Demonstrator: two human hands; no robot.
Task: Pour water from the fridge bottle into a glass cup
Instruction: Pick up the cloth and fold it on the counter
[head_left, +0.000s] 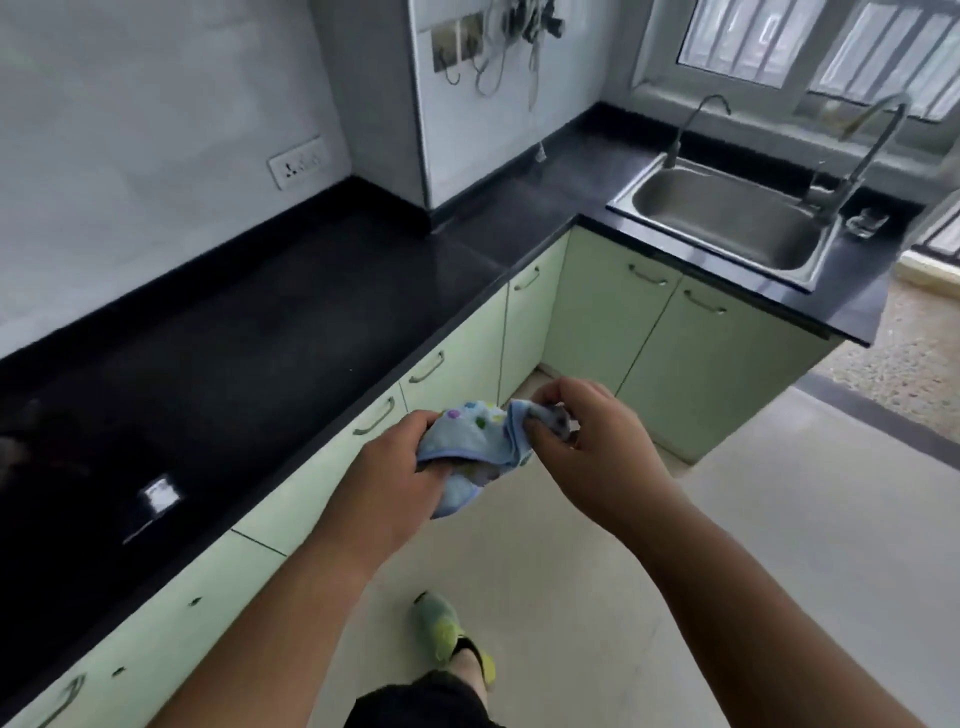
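Observation:
A small light-blue cloth (480, 447) with coloured dots hangs between both hands, in front of the pale green cabinets. My left hand (400, 467) grips its lower left part. My right hand (587, 436) pinches its upper right corner. A clear glass cup (866, 224) stands on the black counter to the right of the steel sink (727, 221), far from both hands. No bottle and no fridge show in this view.
An L-shaped black counter (260, 332) runs along the left wall and turns under the window. Two taps (862, 150) rise behind the sink. Cables hang from hooks on the wall (519, 31). My foot in a green slipper (447, 629) stands on the pale floor.

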